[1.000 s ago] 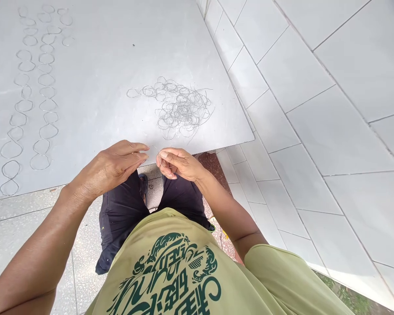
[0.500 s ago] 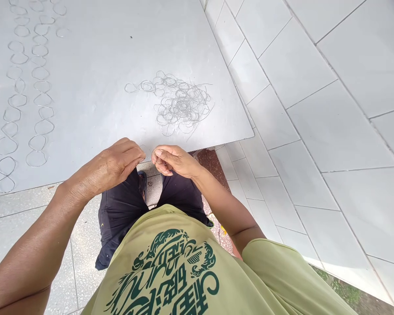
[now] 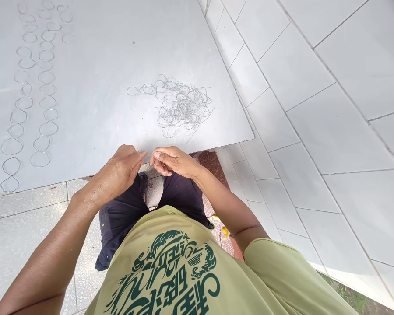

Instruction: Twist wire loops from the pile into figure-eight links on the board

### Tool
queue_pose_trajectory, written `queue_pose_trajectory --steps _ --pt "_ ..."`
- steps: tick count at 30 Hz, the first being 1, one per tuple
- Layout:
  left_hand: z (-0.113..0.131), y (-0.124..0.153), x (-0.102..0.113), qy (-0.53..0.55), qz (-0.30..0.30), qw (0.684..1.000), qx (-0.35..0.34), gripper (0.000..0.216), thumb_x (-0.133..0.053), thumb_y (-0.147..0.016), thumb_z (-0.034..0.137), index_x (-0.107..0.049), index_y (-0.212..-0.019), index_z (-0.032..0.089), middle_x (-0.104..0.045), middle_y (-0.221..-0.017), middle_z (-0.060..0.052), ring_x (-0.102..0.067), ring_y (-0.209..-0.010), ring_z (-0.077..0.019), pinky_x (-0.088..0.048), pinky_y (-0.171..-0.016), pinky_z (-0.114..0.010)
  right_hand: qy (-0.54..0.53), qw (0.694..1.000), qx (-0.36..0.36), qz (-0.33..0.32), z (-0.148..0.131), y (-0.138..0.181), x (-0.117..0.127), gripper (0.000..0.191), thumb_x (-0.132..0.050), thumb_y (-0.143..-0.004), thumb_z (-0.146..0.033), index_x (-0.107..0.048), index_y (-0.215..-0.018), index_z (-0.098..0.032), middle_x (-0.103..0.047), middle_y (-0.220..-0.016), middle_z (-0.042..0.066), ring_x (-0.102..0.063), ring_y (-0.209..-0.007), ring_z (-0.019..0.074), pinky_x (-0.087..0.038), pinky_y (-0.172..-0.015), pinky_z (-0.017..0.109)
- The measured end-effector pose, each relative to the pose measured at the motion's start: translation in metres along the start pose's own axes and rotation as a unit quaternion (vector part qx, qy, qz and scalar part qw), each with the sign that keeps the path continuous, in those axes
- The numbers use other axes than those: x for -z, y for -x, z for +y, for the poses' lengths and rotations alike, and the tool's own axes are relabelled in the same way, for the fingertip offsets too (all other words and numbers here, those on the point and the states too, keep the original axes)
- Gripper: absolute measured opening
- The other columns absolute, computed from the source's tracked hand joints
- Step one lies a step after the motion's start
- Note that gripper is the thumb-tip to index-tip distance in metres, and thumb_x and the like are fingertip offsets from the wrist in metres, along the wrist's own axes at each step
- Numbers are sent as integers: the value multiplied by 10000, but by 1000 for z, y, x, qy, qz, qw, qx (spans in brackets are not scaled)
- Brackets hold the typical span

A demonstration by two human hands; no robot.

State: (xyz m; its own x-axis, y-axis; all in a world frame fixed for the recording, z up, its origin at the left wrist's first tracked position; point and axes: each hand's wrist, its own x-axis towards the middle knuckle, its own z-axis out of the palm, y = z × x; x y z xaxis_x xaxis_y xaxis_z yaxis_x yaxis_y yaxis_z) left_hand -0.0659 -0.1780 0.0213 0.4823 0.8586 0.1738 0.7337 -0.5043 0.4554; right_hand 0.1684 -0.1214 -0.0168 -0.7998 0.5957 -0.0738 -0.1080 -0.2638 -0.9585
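Observation:
My left hand (image 3: 123, 168) is at the near edge of the grey tabletop (image 3: 98, 96), its fingers pinched together around a thin wire (image 3: 144, 152) that barely shows. Just to its right, my right hand (image 3: 170, 161) has its thumb pressed against curled fingers, closed on the same fine wire. A small gap parts the two hands, and most of the wire is hidden by the fingers. Beyond them on the table lies a tangled heap of thin wire loops (image 3: 184, 107). One figure-eight wire piece (image 3: 133, 91) sticks out at the heap's left side.
Wire figure-eights (image 3: 47, 103) lie in columns along the table's left side. A white tiled wall (image 3: 331, 118) borders the table on the right. Below the table edge are my dark-trousered legs (image 3: 121, 218) and a speckled tile floor (image 3: 26, 236).
My left hand has shifted slightly right and down, with its wrist turned. My right hand stays nearly in place. The view has moved a little, so the table's left edge shows more.

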Motion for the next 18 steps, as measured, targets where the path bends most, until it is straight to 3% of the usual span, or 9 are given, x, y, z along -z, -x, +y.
queue_pose_trajectory --steps 8,18 --pt "11 1 -6 -6 26 1000 15 318 -429 -1089 259 -660 -1294 182 -626 -946 -99 -580 -974 -285 -534 -882 -435 2 1000 -19 -6 0 -1 3 473 -566 -1085 -596 -633 -1000 -135 -523 -701 -34 -436 -556 76 -336 -505 194" --pt "13 3 -11 8 41 998 39 328 -448 -1070 224 -635 -1328 147 -668 -984 -114 -628 -1028 -299 -559 -918 -448 -5 999 -32 -4 1 -4 2 468 -587 -1072 -597 -627 -992 -138 -502 -705 -39 -409 -562 76 -320 -511 203"
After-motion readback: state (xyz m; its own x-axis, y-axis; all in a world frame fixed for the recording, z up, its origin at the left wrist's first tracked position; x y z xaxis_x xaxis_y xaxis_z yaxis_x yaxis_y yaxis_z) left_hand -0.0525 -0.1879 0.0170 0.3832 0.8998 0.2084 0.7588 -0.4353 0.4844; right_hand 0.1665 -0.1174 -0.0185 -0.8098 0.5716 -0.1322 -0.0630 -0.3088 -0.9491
